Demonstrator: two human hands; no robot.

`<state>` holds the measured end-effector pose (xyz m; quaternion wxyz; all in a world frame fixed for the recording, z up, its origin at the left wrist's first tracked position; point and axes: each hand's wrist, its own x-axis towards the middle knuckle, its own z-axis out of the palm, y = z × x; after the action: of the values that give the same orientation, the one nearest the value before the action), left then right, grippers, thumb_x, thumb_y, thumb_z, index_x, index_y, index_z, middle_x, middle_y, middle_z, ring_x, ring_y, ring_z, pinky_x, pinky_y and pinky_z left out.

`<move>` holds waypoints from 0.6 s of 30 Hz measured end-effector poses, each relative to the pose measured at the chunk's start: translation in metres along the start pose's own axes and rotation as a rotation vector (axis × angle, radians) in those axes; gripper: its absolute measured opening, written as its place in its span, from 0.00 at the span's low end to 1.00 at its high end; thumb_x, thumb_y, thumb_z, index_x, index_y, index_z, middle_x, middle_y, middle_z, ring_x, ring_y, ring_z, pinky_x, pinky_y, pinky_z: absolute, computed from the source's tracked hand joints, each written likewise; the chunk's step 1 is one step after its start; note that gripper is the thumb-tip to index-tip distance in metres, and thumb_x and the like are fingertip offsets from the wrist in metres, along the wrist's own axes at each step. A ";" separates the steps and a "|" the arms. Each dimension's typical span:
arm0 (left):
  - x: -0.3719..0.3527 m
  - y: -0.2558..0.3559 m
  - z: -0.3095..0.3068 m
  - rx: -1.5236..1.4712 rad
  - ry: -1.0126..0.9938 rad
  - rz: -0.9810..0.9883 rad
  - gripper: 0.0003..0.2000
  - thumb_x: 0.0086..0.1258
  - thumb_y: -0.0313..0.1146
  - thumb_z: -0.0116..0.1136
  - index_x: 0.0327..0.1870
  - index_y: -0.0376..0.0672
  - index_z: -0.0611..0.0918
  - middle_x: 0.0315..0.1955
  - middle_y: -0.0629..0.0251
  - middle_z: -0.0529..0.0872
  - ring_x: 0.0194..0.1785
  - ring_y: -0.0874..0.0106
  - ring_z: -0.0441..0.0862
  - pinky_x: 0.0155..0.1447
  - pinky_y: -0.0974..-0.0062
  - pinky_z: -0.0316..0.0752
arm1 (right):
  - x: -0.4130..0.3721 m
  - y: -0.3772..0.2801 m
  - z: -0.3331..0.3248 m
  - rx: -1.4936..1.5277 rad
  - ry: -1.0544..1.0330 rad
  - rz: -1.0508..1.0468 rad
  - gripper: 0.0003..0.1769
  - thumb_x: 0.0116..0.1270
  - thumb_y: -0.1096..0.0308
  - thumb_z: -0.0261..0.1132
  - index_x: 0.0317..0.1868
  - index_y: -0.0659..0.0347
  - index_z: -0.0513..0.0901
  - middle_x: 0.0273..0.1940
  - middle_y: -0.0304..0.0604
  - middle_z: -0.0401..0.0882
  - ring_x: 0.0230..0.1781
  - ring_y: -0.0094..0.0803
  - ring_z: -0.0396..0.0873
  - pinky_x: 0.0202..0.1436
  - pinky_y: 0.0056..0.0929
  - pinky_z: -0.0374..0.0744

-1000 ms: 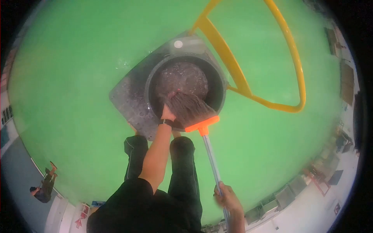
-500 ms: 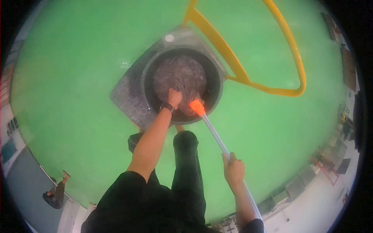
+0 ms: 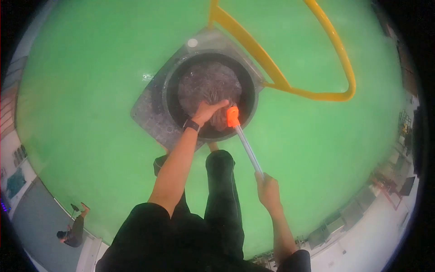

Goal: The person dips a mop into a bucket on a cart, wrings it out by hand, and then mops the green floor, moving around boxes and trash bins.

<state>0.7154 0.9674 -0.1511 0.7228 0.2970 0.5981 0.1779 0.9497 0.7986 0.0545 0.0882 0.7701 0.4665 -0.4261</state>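
Note:
A round dark tub [image 3: 170,106] of murky water stands on a grey platform [image 3: 152,109]. In the water lie the grey strands of a mop head [image 3: 217,97], joined to an orange connector [image 3: 233,117] near the tub's front right. My left hand [image 3: 206,112], with a dark band at the wrist, is over the tub against the strands, thumb spread away from the other fingers, which are partly hidden. Lower right, my right hand [image 3: 268,190] is closed round the light grey mop pole [image 3: 249,151].
A yellow tubular frame [image 3: 317,96] rises from the platform toward the upper right. Green floor [image 3: 326,163] surrounds the tub. Another person [image 3: 73,233] is at the far lower left. Equipment and boxes [image 3: 351,213] line the lower right edge.
My left hand has opened its thumb and shifted slightly right. The orange connector has turned more upright. My right hand has moved up and a little left. The other person has shifted.

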 end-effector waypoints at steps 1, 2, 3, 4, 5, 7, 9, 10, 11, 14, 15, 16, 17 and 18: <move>0.008 -0.002 0.006 -0.008 0.133 0.048 0.41 0.49 0.46 0.72 0.59 0.26 0.67 0.58 0.52 0.72 0.59 0.63 0.72 0.63 0.69 0.65 | -0.001 -0.004 0.001 0.007 0.000 -0.011 0.22 0.68 0.56 0.55 0.26 0.69 0.74 0.19 0.62 0.72 0.23 0.61 0.73 0.25 0.51 0.69; 0.010 -0.001 0.008 -0.030 0.208 0.038 0.40 0.49 0.46 0.72 0.58 0.25 0.67 0.56 0.51 0.73 0.58 0.63 0.72 0.61 0.69 0.66 | -0.002 -0.008 0.002 0.015 0.003 -0.023 0.22 0.68 0.56 0.55 0.26 0.69 0.74 0.19 0.62 0.72 0.23 0.61 0.73 0.25 0.52 0.69; 0.009 0.007 0.011 -0.053 0.281 0.026 0.40 0.49 0.45 0.72 0.56 0.24 0.68 0.55 0.49 0.74 0.57 0.62 0.73 0.60 0.69 0.68 | -0.002 -0.012 0.001 -0.003 0.004 -0.012 0.22 0.68 0.55 0.55 0.27 0.68 0.74 0.19 0.62 0.72 0.23 0.61 0.73 0.25 0.52 0.70; 0.008 0.012 0.013 -0.076 0.352 0.015 0.39 0.49 0.45 0.72 0.55 0.23 0.69 0.53 0.48 0.75 0.56 0.62 0.74 0.58 0.69 0.69 | -0.003 -0.016 0.001 -0.022 0.008 0.000 0.22 0.68 0.55 0.54 0.27 0.68 0.74 0.19 0.62 0.72 0.23 0.62 0.73 0.25 0.52 0.70; 0.028 -0.013 0.012 -0.039 0.375 0.073 0.36 0.50 0.42 0.71 0.51 0.20 0.70 0.49 0.44 0.77 0.54 0.61 0.75 0.55 0.69 0.72 | -0.004 -0.018 0.000 -0.040 0.009 0.010 0.22 0.68 0.55 0.54 0.27 0.68 0.75 0.19 0.62 0.73 0.23 0.62 0.73 0.25 0.52 0.70; 0.027 -0.009 0.013 0.116 0.394 0.044 0.34 0.50 0.40 0.70 0.50 0.20 0.70 0.48 0.44 0.78 0.52 0.60 0.76 0.54 0.69 0.72 | -0.007 -0.020 0.000 -0.060 -0.016 0.035 0.22 0.68 0.55 0.54 0.28 0.68 0.75 0.20 0.62 0.73 0.24 0.62 0.73 0.26 0.53 0.70; 0.028 -0.012 0.014 0.168 0.395 0.043 0.32 0.51 0.38 0.69 0.50 0.20 0.70 0.47 0.44 0.78 0.52 0.60 0.77 0.53 0.69 0.72 | -0.007 -0.018 0.002 -0.089 -0.033 0.043 0.22 0.68 0.54 0.54 0.29 0.68 0.75 0.20 0.63 0.73 0.24 0.62 0.73 0.26 0.53 0.71; 0.030 -0.019 0.014 0.143 0.386 0.058 0.32 0.51 0.38 0.69 0.50 0.20 0.70 0.47 0.44 0.78 0.51 0.59 0.77 0.53 0.69 0.72 | -0.007 -0.015 0.005 -0.108 -0.035 0.039 0.22 0.69 0.54 0.54 0.30 0.67 0.75 0.21 0.63 0.73 0.24 0.62 0.74 0.26 0.53 0.71; 0.031 -0.025 0.014 0.117 0.377 0.073 0.32 0.51 0.37 0.68 0.51 0.21 0.70 0.47 0.44 0.79 0.51 0.59 0.77 0.53 0.68 0.72 | -0.008 -0.012 0.007 -0.127 -0.039 0.035 0.21 0.69 0.54 0.54 0.30 0.67 0.75 0.21 0.63 0.74 0.25 0.62 0.74 0.27 0.53 0.71; 0.052 -0.060 0.013 0.165 0.478 0.132 0.28 0.49 0.42 0.69 0.43 0.24 0.78 0.40 0.42 0.82 0.47 0.54 0.81 0.50 0.65 0.74 | -0.009 -0.015 0.010 -0.180 -0.036 0.052 0.21 0.69 0.53 0.53 0.31 0.67 0.74 0.21 0.63 0.74 0.25 0.62 0.75 0.28 0.54 0.72; 0.044 -0.054 0.015 0.161 0.491 0.128 0.28 0.49 0.42 0.68 0.43 0.25 0.78 0.41 0.42 0.82 0.47 0.54 0.81 0.51 0.65 0.74 | -0.010 -0.014 0.011 -0.190 -0.039 0.050 0.21 0.69 0.53 0.53 0.31 0.66 0.74 0.21 0.63 0.74 0.25 0.62 0.75 0.27 0.54 0.72; 0.034 -0.042 0.018 0.157 0.502 0.125 0.27 0.50 0.42 0.68 0.44 0.25 0.78 0.41 0.42 0.82 0.47 0.54 0.81 0.51 0.65 0.74 | -0.011 -0.014 0.012 -0.200 -0.040 0.049 0.21 0.69 0.53 0.52 0.31 0.66 0.74 0.21 0.62 0.74 0.24 0.62 0.75 0.27 0.54 0.72; 0.028 -0.032 0.020 0.152 0.513 0.126 0.27 0.50 0.41 0.68 0.44 0.25 0.78 0.42 0.42 0.82 0.47 0.54 0.81 0.51 0.66 0.74 | -0.010 -0.013 0.012 -0.210 -0.039 0.047 0.21 0.69 0.53 0.52 0.31 0.65 0.74 0.21 0.62 0.74 0.24 0.62 0.74 0.27 0.54 0.72; 0.030 -0.038 0.019 0.120 0.463 0.125 0.26 0.51 0.41 0.67 0.43 0.25 0.78 0.42 0.43 0.82 0.47 0.54 0.81 0.52 0.65 0.73 | -0.010 -0.013 0.010 -0.220 -0.033 0.037 0.21 0.69 0.53 0.52 0.31 0.65 0.74 0.20 0.62 0.74 0.24 0.61 0.74 0.26 0.54 0.72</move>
<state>0.7370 0.9531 -0.1962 0.5350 0.3273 0.7378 0.2498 0.9317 0.7932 0.0590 0.1876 0.7570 0.4948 -0.3832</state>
